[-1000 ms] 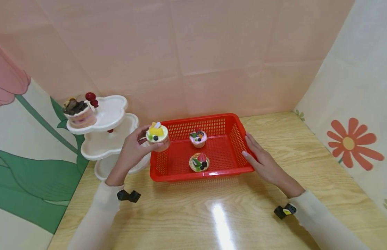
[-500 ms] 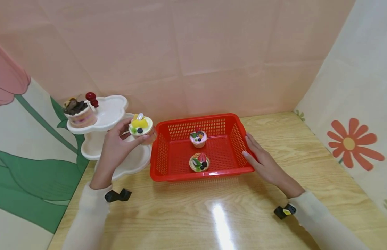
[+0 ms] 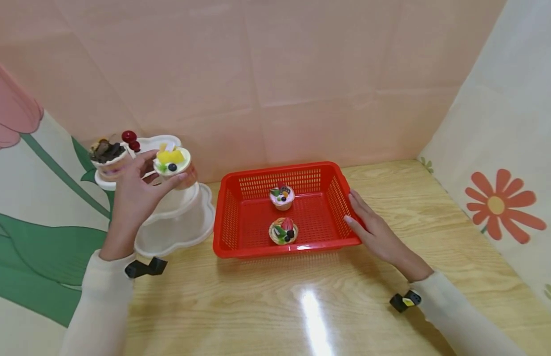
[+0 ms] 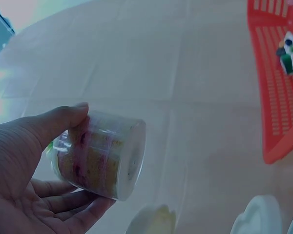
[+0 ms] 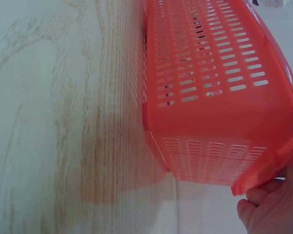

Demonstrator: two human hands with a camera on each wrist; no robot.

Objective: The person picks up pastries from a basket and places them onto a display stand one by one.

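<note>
My left hand grips a clear cup of layered cake topped with cream, yellow fruit and a blueberry. In the left wrist view, thumb and fingers wrap the cup's side, its flat base facing away from the palm. The cup overlaps the white three-tier stand, near its top tier. My right hand holds the right rim of the red plastic basket; in the right wrist view its fingers curl at the rim. Inside the basket lie a pink-creamed cupcake and a fruit tart.
A second cake cup with chocolate topping stands on the top tier's left, beside red cherry-like balls. A pink-beige cloth wall rises behind the wooden table. Flower-printed sheets flank both sides.
My left hand has carried the cake cup leftward and up, from the basket's left edge to the stand's upper tiers. The right hand and basket have stayed in place.
</note>
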